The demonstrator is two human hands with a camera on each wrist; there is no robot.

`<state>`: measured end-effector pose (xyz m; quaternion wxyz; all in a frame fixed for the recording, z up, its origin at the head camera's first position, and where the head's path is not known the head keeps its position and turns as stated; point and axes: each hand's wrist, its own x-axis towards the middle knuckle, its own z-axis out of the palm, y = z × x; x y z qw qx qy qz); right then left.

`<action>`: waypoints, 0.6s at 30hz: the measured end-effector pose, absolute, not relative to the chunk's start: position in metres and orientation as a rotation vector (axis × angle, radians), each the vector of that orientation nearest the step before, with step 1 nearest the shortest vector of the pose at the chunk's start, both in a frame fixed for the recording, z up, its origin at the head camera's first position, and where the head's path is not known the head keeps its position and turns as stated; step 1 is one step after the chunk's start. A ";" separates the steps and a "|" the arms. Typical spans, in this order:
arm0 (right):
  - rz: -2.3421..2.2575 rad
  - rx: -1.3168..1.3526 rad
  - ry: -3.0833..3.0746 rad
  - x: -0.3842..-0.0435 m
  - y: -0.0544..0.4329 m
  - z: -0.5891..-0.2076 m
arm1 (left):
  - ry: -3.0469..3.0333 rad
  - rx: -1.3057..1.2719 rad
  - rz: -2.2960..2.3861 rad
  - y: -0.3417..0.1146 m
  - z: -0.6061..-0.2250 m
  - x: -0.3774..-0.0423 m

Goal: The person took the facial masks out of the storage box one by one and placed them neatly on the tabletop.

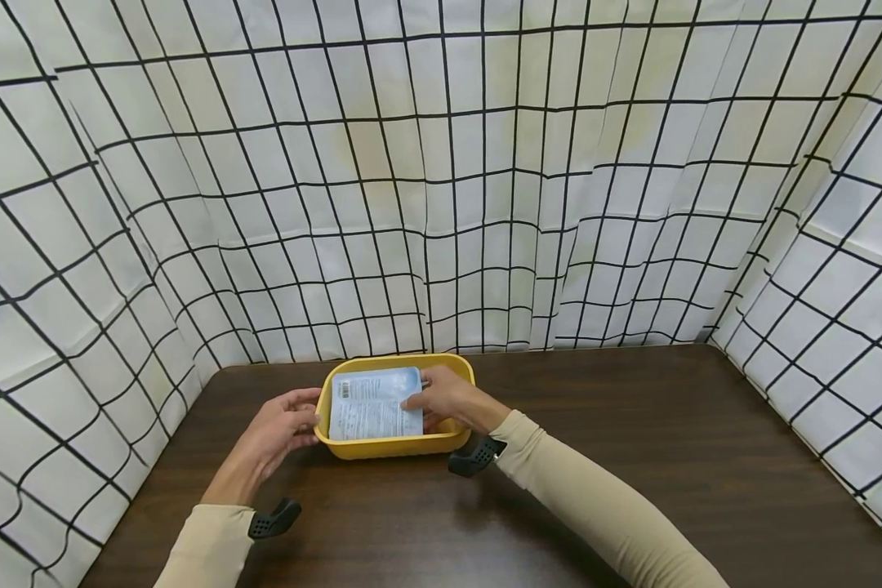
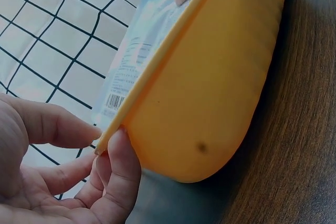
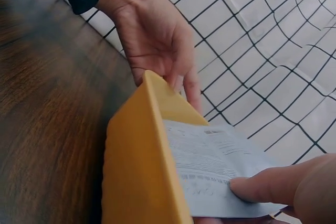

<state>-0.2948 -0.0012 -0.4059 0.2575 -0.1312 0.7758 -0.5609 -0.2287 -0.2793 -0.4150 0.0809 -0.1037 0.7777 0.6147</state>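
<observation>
A yellow plastic basket [image 1: 393, 447] stands on the dark table near its back edge. Inside its rim lies a light blue printed packet [image 1: 378, 404], its text and barcode side up. My left hand [image 1: 282, 425] pinches the basket's left rim between thumb and fingers, as the left wrist view shows closely. On the right, my right hand [image 1: 452, 398] reaches into the basket and grips the packet's right edge. Its thumb [image 3: 252, 188] presses on the printed face, with the other fingers underneath, mostly hidden. Something reddish shows under the packet beside those fingers.
The dark wood-grain table [image 1: 617, 425] extends to both sides and in front of the basket. White curtains with a black grid [image 1: 478, 204] enclose the back and sides. A black wrist device [image 1: 476, 456] sits on each wrist.
</observation>
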 end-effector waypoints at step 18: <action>-1.657 -0.429 2.004 -0.296 0.030 -0.392 | 2.336 -0.307 1.828 -0.279 -0.415 -0.230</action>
